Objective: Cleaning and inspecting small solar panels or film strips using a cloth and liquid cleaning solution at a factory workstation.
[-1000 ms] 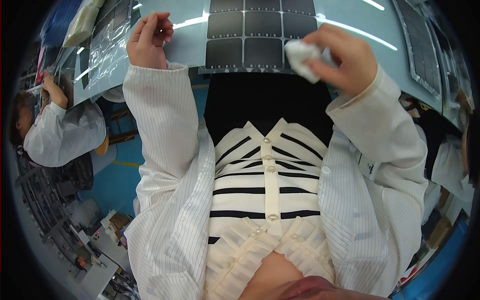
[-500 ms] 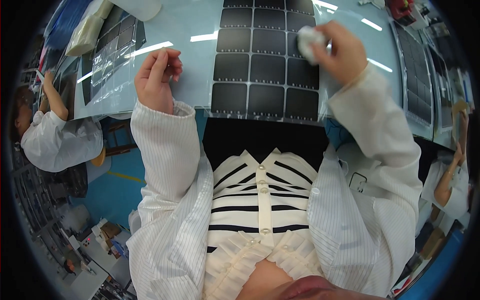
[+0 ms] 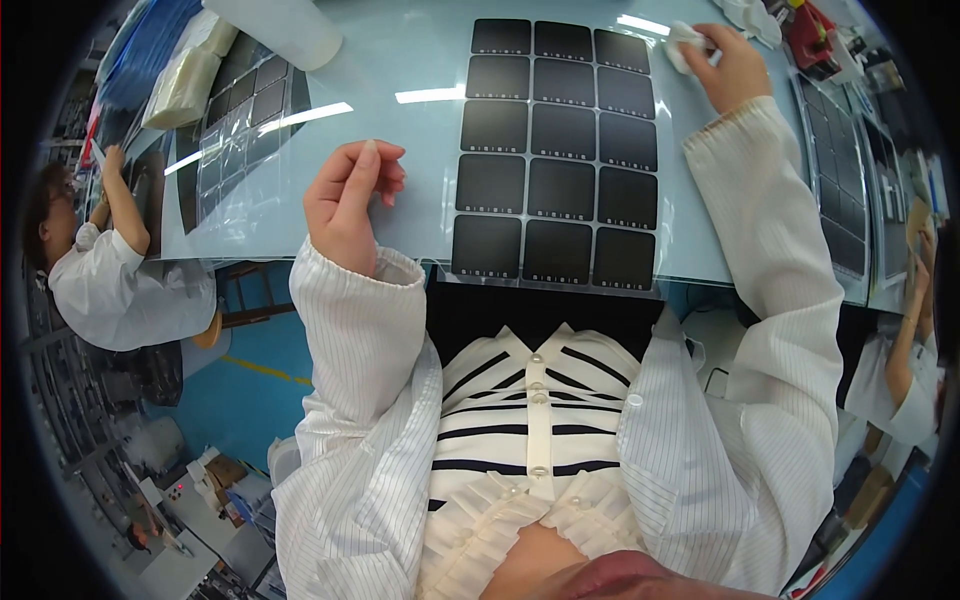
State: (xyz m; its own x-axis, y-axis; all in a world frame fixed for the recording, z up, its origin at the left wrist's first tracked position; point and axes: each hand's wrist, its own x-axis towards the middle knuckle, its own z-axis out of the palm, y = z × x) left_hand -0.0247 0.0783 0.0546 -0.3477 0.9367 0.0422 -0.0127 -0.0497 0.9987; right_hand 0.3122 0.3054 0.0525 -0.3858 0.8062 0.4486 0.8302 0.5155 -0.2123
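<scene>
A clear sheet of dark, rounded rectangles [image 3: 562, 186] in three columns lies flat on the table, its near end reaching the table's front edge. To its left my left hand [image 3: 350, 195] hovers above the tabletop, fingers curled in and thumb pressed to the forefinger, with nothing visible in it. My right hand [image 3: 736, 76] is beyond the sheet's far right corner, closed round a crumpled white wiping cloth [image 3: 686, 48].
The glossy pale-blue table [image 3: 400, 125] carries another dark-panelled sheet [image 3: 245, 120] at left, beside wrapped cream stacks [image 3: 185, 85] and a white cylindrical container [image 3: 285, 25]. More panelled sheets [image 3: 835, 180] and a red item [image 3: 812, 42] are at right. Co-workers [image 3: 125, 270] are on both sides.
My right hand has moved off the sheet, up and to the right, with the cloth. The view has shifted, showing the sheet's far end; my left hand keeps its curled pose.
</scene>
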